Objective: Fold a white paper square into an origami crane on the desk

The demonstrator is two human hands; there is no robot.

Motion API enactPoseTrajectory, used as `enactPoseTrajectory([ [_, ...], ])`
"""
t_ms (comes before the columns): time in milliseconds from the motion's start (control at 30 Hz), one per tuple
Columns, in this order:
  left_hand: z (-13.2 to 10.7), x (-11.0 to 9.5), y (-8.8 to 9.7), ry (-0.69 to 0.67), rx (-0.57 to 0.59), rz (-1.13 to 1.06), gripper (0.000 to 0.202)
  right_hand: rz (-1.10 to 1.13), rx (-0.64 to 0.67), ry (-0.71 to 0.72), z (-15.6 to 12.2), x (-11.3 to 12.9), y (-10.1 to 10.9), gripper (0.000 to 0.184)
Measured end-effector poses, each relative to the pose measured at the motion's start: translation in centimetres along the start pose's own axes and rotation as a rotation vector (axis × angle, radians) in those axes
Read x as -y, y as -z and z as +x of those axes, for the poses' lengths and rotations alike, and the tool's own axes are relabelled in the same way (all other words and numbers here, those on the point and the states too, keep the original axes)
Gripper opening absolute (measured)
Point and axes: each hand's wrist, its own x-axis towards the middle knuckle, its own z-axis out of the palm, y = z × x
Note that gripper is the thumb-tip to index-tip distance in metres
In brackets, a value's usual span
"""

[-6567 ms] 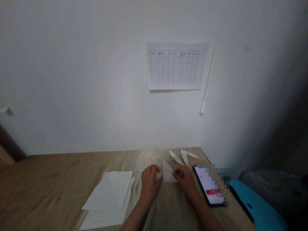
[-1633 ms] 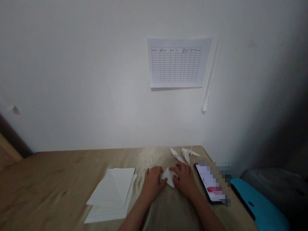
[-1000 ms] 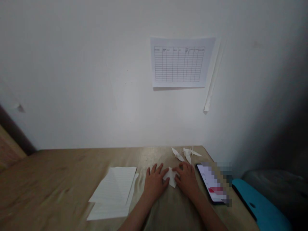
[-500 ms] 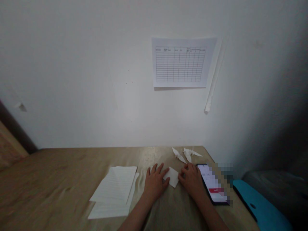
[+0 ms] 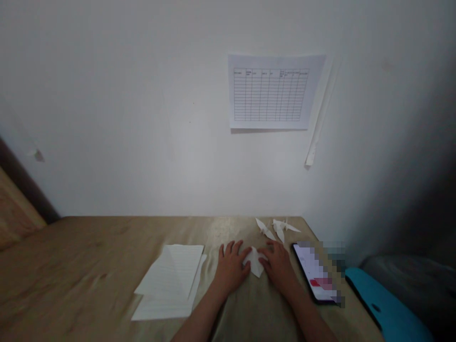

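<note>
A small folded white paper (image 5: 255, 264) lies on the tan table (image 5: 89, 266) between my hands. My left hand (image 5: 231, 267) lies flat on the table with its fingers spread, its thumb side against the paper's left edge. My right hand (image 5: 280, 266) rests palm down on the paper's right part, fingers curled over it and pressing it to the table. Two folded white paper cranes (image 5: 276, 228) sit behind my hands near the table's far right corner.
Lined white sheets (image 5: 171, 282) lie stacked to the left of my hands. A phone (image 5: 315, 278) with a lit screen lies at my right, by the table's edge. A blue object (image 5: 383, 308) sits beyond that edge. A printed table sheet (image 5: 272, 92) hangs on the wall.
The flat triangle has become a smaller folded piece. In the last half second my right hand slid left, back onto the paper. My left hand has stayed spread beside it.
</note>
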Motion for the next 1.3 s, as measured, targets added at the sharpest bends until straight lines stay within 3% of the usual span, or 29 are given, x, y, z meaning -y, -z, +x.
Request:
enactPoseTrajectory([
  [233,0.1,-0.1,0.2,-0.015,0.012,0.030,0.051,-0.058,0.070,0.003,-0.1,0.7,0.1,0.042],
  [567,0.2,-0.4,1.5,-0.016,0.034,0.017,0.048,-0.047,0.068,-0.037,0.3,0.8,0.2,0.037],
  [1033,-0.5,0.3,2.8,-0.036,0.034,-0.058,0.017,-0.036,-0.002,-0.143,0.2,1.2,1.4,0.013],
  [1300,-0.9,0.7,2.7,-0.025,0.023,-0.078,0.008,-0.108,-0.048,-0.170,0.0,0.8,1.4,0.020],
])
